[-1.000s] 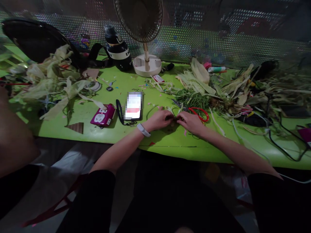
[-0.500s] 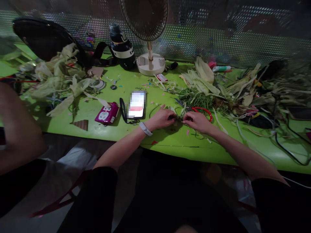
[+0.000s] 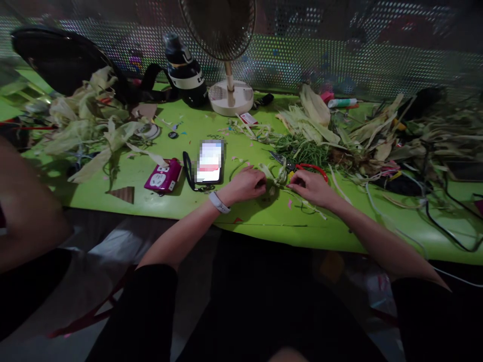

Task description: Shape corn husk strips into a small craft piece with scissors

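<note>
My left hand (image 3: pixel 247 185), a white band on its wrist, hovers just over the green tabletop with its fingers curled. Facing it, my right hand (image 3: pixel 309 187) has its thumb and fingertips pinched together. Whatever thin strand either hand may hold is too small to make out. In the gap between them lies a knotted bunch of pale corn husk strips (image 3: pixel 279 174), close to the right fingertips. Just behind the right hand rest shears with red handles (image 3: pixel 312 170), their dark blades pointing left. A heap of thin green strands (image 3: pixel 304 151) lies behind the shears.
Left of my hands are a phone (image 3: pixel 210 162) with a lit screen and a magenta case (image 3: pixel 163 177). Behind stand a fan (image 3: pixel 231 98) and a dark bottle (image 3: pixel 187 80). Corn husks (image 3: pixel 315 118) pile at right, with cables (image 3: pixel 433 221) nearby. A co-worker's arm (image 3: pixel 28 196) is at far left.
My hands have drawn apart; they were nearly touching over a dark thin piece. The husk bunch between them now shows more plainly. The whole view has shifted slightly.
</note>
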The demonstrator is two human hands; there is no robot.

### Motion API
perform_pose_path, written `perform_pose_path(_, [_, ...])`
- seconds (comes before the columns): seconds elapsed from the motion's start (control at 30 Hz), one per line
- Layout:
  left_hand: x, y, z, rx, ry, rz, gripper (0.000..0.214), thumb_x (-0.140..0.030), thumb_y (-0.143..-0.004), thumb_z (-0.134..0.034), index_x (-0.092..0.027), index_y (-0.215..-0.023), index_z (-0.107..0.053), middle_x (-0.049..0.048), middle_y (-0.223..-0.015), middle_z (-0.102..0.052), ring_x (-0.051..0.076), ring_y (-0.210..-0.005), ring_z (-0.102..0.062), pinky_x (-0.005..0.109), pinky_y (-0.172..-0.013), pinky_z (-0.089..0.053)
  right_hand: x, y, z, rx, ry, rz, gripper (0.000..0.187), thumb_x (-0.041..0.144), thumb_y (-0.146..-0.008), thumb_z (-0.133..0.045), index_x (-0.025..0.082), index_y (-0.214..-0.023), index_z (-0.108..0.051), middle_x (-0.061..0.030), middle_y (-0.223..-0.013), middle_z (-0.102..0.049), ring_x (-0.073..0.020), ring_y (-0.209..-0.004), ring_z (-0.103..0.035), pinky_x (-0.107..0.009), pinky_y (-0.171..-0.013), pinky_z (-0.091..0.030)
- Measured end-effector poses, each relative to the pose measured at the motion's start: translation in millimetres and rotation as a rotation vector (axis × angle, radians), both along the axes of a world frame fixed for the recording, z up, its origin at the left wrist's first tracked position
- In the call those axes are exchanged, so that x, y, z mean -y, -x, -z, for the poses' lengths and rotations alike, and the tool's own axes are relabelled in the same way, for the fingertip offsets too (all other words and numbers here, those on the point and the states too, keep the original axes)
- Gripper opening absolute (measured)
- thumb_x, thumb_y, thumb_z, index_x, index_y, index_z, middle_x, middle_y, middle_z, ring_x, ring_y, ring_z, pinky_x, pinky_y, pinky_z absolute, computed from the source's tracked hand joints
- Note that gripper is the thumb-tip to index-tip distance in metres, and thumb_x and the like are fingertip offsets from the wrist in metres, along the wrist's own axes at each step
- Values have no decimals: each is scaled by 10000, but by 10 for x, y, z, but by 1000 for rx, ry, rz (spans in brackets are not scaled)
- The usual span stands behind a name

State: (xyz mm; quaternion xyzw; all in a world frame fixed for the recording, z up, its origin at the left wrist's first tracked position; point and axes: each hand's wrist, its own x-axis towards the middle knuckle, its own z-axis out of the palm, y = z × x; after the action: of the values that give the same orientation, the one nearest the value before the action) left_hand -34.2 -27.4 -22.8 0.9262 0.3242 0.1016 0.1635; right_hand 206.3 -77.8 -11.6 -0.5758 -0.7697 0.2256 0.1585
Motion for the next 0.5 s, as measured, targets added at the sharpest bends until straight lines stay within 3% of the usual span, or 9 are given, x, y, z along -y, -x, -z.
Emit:
perform_pose_path(0.1, [13,-6,2,35,5,12,238,-353,-865,-539,-146,-932,-637,86,-908,-690,211,-873,-614,357,-866,-443,-6,28,23,-52,1,-4,161,333,-847,-612,178,-804,-603,-45,-774,-667,-163,-665,-586,-275,-617,-405])
perform_pose_path(0.2, [13,-1,29,72,-12,9,369,-472,-860,-581,-149,-1032,-624,94,-986,-686,231,-943,-613,354,-855,-420,-7,22,51,-84,22,-14,164,342,-849,-605,182,-813,-595,-40,-753,-661,-167,-658,-586,-280,-617,-403])
perform_pose_path(0.5, [-7,-36,137,-18,-51,28,220,-386,-909,-580,-177,-936,-645,48,-954,-693,203,-967,-612,339,-852,-350,-3,14,101,-154,22,-21,156,340,-851,-602,190,-811,-592,-29,-739,-656,-162,-651,-581,-285,-614,-415])
